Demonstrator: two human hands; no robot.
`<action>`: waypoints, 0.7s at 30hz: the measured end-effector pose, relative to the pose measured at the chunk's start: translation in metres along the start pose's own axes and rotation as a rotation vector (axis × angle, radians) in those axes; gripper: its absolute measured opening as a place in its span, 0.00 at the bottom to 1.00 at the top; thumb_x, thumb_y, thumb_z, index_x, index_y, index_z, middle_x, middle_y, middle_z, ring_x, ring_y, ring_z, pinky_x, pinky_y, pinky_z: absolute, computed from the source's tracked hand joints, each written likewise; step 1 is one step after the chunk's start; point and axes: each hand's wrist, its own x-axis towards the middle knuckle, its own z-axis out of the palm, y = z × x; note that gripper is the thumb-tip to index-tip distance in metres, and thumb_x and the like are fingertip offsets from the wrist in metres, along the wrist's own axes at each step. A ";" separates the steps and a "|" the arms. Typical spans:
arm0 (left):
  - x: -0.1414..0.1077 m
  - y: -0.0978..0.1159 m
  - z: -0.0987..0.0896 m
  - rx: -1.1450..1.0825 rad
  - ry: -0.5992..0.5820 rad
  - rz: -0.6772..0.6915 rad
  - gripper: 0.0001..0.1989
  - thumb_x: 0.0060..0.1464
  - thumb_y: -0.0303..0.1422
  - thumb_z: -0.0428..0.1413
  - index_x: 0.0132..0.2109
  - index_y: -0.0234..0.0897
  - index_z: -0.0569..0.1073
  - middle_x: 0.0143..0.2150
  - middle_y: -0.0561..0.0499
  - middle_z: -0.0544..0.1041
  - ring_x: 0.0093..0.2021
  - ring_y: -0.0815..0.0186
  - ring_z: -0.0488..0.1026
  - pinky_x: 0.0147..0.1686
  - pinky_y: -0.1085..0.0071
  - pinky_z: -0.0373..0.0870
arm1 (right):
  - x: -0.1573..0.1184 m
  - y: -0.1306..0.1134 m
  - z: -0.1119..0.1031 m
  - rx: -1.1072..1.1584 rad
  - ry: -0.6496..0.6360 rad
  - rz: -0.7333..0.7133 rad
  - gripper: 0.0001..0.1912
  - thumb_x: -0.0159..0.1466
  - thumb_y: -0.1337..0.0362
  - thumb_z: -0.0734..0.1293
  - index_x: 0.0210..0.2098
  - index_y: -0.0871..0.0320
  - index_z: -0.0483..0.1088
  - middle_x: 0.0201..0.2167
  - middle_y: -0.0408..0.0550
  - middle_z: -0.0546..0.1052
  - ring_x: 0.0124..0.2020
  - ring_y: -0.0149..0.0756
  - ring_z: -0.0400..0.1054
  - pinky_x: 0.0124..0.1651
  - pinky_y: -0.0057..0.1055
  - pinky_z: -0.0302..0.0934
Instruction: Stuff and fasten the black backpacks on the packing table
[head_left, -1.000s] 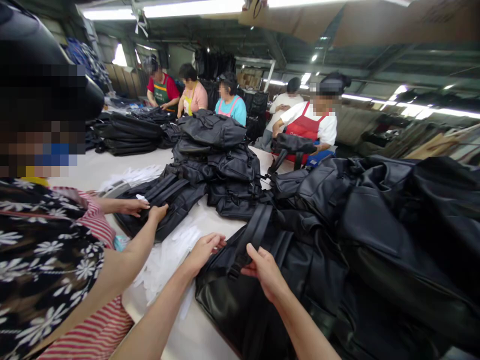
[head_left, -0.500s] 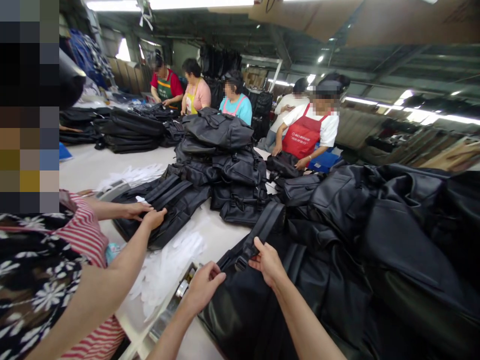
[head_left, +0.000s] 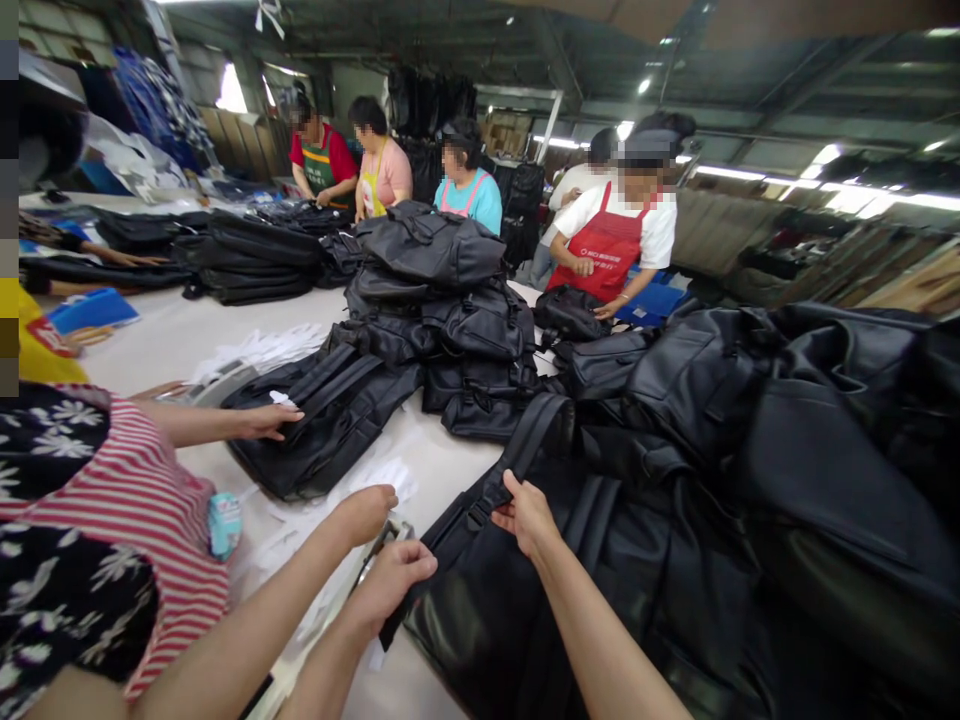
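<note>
A black backpack lies in front of me with its straps facing up. My right hand grips a padded shoulder strap just beside its black buckle. At the strap's lower end, my left hand is closed, thumb against curled fingers. Black webbing shows below that hand, and its fingertips are partly hidden. Close to my left hand is a co-worker's hand, over a small metal-edged box. The co-worker's other hand rests on another black backpack.
Black bags form a tall stack ahead and a large heap to my right. White strips lie on the pale table. A co-worker in a red apron stands across the table; several others work farther back.
The co-worker's nearer hand has left the other backpack and moved toward my left hand. My left hand has shifted slightly left and down. My right hand keeps hold of the strap.
</note>
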 end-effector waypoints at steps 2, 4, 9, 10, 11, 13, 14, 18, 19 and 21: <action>0.000 0.000 0.001 -0.011 -0.012 -0.003 0.18 0.37 0.46 0.60 0.24 0.36 0.65 0.18 0.61 0.59 0.19 0.74 0.57 0.22 0.74 0.56 | 0.001 0.000 -0.001 -0.002 0.003 0.004 0.12 0.67 0.61 0.62 0.28 0.58 0.63 0.22 0.45 0.74 0.19 0.30 0.67 0.20 0.25 0.64; 0.000 0.000 0.002 -0.015 -0.018 -0.011 0.19 0.37 0.46 0.61 0.25 0.36 0.65 0.18 0.61 0.59 0.19 0.74 0.57 0.22 0.74 0.56 | 0.001 0.000 -0.002 0.002 -0.004 0.006 0.12 0.67 0.61 0.62 0.28 0.58 0.63 0.22 0.45 0.74 0.19 0.30 0.68 0.20 0.25 0.64; -0.001 -0.005 0.002 -0.016 -0.018 -0.028 0.20 0.36 0.48 0.61 0.27 0.36 0.66 0.18 0.61 0.60 0.19 0.74 0.57 0.21 0.74 0.56 | -0.002 0.002 -0.004 0.036 -0.034 -0.005 0.12 0.67 0.60 0.63 0.28 0.58 0.63 0.22 0.45 0.75 0.19 0.30 0.68 0.21 0.25 0.64; -0.001 -0.006 0.001 -0.015 -0.026 -0.026 0.20 0.37 0.48 0.61 0.27 0.36 0.67 0.18 0.61 0.60 0.20 0.74 0.57 0.21 0.74 0.56 | -0.002 0.003 -0.004 0.051 -0.045 -0.007 0.12 0.66 0.59 0.64 0.28 0.58 0.63 0.22 0.45 0.75 0.19 0.30 0.67 0.21 0.25 0.64; -0.001 -0.007 0.001 -0.016 -0.035 -0.023 0.20 0.37 0.48 0.61 0.27 0.36 0.67 0.18 0.61 0.61 0.20 0.74 0.57 0.22 0.74 0.55 | -0.003 0.004 -0.005 0.069 -0.056 -0.007 0.12 0.65 0.59 0.65 0.28 0.58 0.63 0.22 0.46 0.75 0.18 0.30 0.67 0.21 0.25 0.64; -0.001 -0.008 0.001 -0.033 -0.056 -0.013 0.20 0.38 0.47 0.61 0.27 0.35 0.66 0.18 0.61 0.61 0.20 0.75 0.57 0.23 0.74 0.55 | -0.005 0.007 -0.004 0.101 -0.079 -0.001 0.13 0.64 0.58 0.67 0.27 0.58 0.64 0.22 0.46 0.75 0.18 0.30 0.66 0.21 0.25 0.63; -0.001 -0.008 0.001 -0.043 -0.068 -0.007 0.19 0.39 0.47 0.61 0.27 0.35 0.66 0.18 0.61 0.62 0.20 0.75 0.57 0.23 0.74 0.54 | -0.005 0.008 -0.004 0.112 -0.089 0.005 0.13 0.63 0.58 0.67 0.27 0.58 0.65 0.22 0.46 0.75 0.18 0.30 0.67 0.21 0.26 0.63; -0.004 -0.003 0.005 -0.062 -0.149 -0.055 0.19 0.39 0.45 0.61 0.29 0.37 0.65 0.22 0.57 0.71 0.22 0.72 0.66 0.25 0.74 0.54 | -0.007 0.017 -0.005 0.123 -0.124 0.017 0.12 0.63 0.57 0.67 0.30 0.58 0.67 0.23 0.47 0.75 0.19 0.31 0.67 0.22 0.26 0.63; -0.004 -0.002 0.007 -0.057 -0.172 -0.071 0.18 0.39 0.45 0.61 0.30 0.37 0.65 0.24 0.55 0.74 0.23 0.71 0.69 0.25 0.74 0.55 | -0.007 0.019 -0.005 0.122 -0.132 0.015 0.12 0.63 0.57 0.67 0.30 0.58 0.67 0.23 0.47 0.75 0.19 0.31 0.67 0.22 0.26 0.63; -0.004 0.000 0.010 -0.047 -0.215 -0.080 0.17 0.41 0.44 0.59 0.32 0.36 0.66 0.29 0.50 0.79 0.26 0.68 0.73 0.27 0.74 0.57 | -0.008 0.023 -0.006 0.116 -0.148 0.013 0.12 0.63 0.56 0.67 0.31 0.59 0.67 0.24 0.46 0.75 0.20 0.31 0.68 0.22 0.26 0.64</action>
